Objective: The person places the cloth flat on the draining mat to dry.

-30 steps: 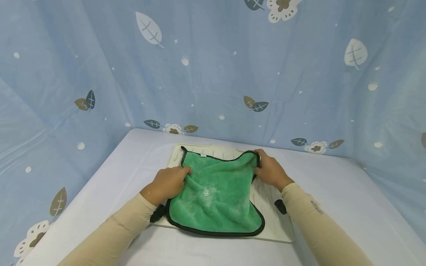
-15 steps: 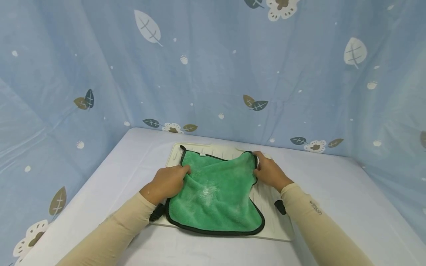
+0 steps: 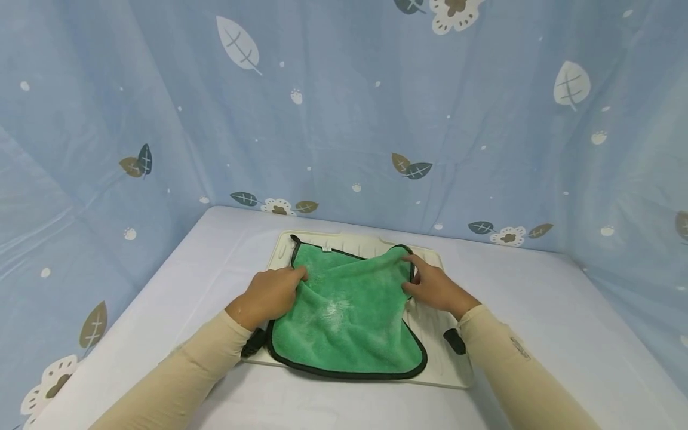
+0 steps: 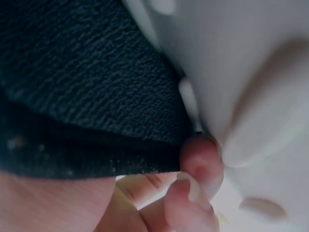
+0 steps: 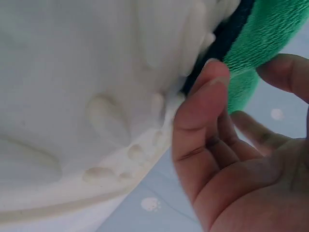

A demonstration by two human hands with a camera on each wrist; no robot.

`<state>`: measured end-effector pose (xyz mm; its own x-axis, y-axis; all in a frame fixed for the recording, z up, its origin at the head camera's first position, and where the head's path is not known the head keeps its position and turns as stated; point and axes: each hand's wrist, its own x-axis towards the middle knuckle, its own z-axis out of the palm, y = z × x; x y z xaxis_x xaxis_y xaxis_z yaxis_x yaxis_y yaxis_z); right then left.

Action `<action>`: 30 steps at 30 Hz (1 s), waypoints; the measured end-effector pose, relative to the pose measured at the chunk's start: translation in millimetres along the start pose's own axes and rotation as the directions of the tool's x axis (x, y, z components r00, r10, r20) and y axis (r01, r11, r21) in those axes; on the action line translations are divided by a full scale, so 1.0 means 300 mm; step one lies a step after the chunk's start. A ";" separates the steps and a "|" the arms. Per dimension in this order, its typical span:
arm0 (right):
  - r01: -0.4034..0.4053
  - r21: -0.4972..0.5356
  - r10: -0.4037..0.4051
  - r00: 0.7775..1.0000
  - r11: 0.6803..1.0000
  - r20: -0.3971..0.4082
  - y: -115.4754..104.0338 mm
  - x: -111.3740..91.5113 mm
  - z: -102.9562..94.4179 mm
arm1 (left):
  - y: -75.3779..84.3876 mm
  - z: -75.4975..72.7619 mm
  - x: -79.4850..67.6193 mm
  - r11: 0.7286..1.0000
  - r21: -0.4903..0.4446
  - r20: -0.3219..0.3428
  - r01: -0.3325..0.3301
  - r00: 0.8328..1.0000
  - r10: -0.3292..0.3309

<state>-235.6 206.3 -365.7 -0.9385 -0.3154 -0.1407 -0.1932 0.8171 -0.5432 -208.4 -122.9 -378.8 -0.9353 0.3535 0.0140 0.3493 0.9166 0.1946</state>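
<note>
A green plush towel [image 3: 349, 316] with a black border lies rumpled over a pale ridged board [image 3: 441, 352]. My left hand [image 3: 274, 292] grips its left edge; in the left wrist view the dark cloth [image 4: 91, 63] hides part of that hand, with fingertips [image 4: 203, 159] showing near the board's ridges. At the towel's upper right corner is my right hand [image 3: 435, 286], its thumb and fingers spread apart and touching the towel. The right wrist view has one fingertip at the black border [image 5: 227, 38] and another against the green pile.
Black pieces show at the board's left side [image 3: 254, 343] and right side [image 3: 454, 340]. A white cloth [image 3: 537, 322] covers the table beneath. Blue patterned fabric [image 3: 344, 107] hangs behind and at both sides.
My right thumb and fingers have loosened and spread at the towel's corner, which has folded slightly inward and to the left. The left hand has stayed in place.
</note>
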 end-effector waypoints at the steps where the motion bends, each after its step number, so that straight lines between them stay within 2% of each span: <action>1: -0.014 0.003 0.014 1.000 1.000 0.004 -0.003 -0.006 0.002 | 0.000 0.000 0.001 1.000 -0.001 0.002 0.001 1.000 -0.001; 6: -0.046 0.016 0.045 0.998 0.999 0.037 -0.012 -0.030 0.013 | 0.000 -0.001 0.005 1.000 0.002 0.016 0.010 1.000 -0.011; 11: -0.018 0.091 0.013 0.998 0.996 0.060 -0.014 -0.034 0.024 | -0.002 -0.003 0.004 1.000 -0.002 0.018 0.017 1.000 -0.017; 18: 0.089 0.086 -0.090 0.996 0.992 0.005 -0.016 -0.033 0.036 | 0.001 -0.004 -0.001 1.000 -0.003 0.012 0.008 1.000 -0.008; 30: 0.120 0.026 -0.118 0.991 0.992 -0.064 -0.019 -0.042 0.040 | 0.005 -0.004 0.005 1.000 0.002 0.020 0.013 1.000 -0.013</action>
<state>-219.2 200.0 -370.8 -0.9256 -0.3779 -0.0223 -0.2966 0.7606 -0.5775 -209.2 -121.1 -377.3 -0.9386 0.3449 -0.0083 0.3370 0.9216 0.1925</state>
